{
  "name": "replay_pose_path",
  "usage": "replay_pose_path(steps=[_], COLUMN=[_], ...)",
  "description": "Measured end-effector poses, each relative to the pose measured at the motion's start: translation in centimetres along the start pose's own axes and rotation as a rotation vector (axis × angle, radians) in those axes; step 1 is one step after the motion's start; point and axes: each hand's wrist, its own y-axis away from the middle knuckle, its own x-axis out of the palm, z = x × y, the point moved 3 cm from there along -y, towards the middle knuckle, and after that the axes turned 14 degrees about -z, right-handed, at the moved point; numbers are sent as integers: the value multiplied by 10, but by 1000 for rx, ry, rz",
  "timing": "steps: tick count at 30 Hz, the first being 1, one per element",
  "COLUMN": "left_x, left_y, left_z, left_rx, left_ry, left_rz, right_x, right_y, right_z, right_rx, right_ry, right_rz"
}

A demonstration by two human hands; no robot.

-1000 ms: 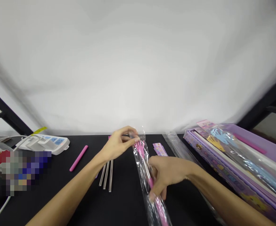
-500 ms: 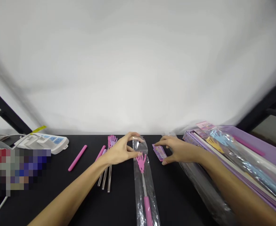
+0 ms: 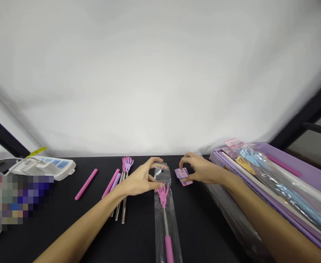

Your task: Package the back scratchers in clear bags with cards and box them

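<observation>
My left hand (image 3: 139, 179) grips the top of a clear plastic bag (image 3: 160, 221), thumb and fingers on its mouth and flap. Inside the bag lies a pink hand-shaped back scratcher (image 3: 163, 197) with a metal rod and a pink grip, running toward me past the lower edge of view. To the right, my right hand (image 3: 203, 169) has its thumb and fingers closed on small pink and purple header cards (image 3: 187, 181) on the black table. At least two cards show, fanned apart, with fingers covering part of them.
Left of my hand lie several back scratchers (image 3: 128, 164) and a loose pink tube (image 3: 86, 184). A white power strip (image 3: 64, 168) sits at the far left. On the right are flat clear bags (image 3: 229, 212) and a purple box (image 3: 270, 149) holding bagged scratchers.
My right fingers have closed on the cards, which have slid apart. My left hand's thumb has moved slightly down the bag's top, and the flap shows more. The whole view has shifted slightly.
</observation>
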Motion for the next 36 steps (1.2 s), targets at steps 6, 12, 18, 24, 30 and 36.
replay_pose_path(steps=[6, 12, 18, 24, 30, 36], left_x=[1, 1, 1, 1, 3, 6], left_y=[-1, 0, 2, 2, 3, 5], left_z=[1, -1, -5, -7, -13, -15], left_rx=[6, 8, 13, 35, 40, 33], left_ry=[-2, -20, -19, 6, 39, 72], left_rz=[-4, -13, -6, -17, 22, 36], right_x=[-5, -18, -21, -23, -21, -12], right_y=[-1, -3, 2, 2, 0, -2], right_z=[6, 23, 37, 40, 46, 52], right_rx=[-110, -146, 91, 153, 88, -24], right_ry=[-74, -268, -618, -681, -742, -700], right_rz=[-83, -251, -190, -160, -388, -436])
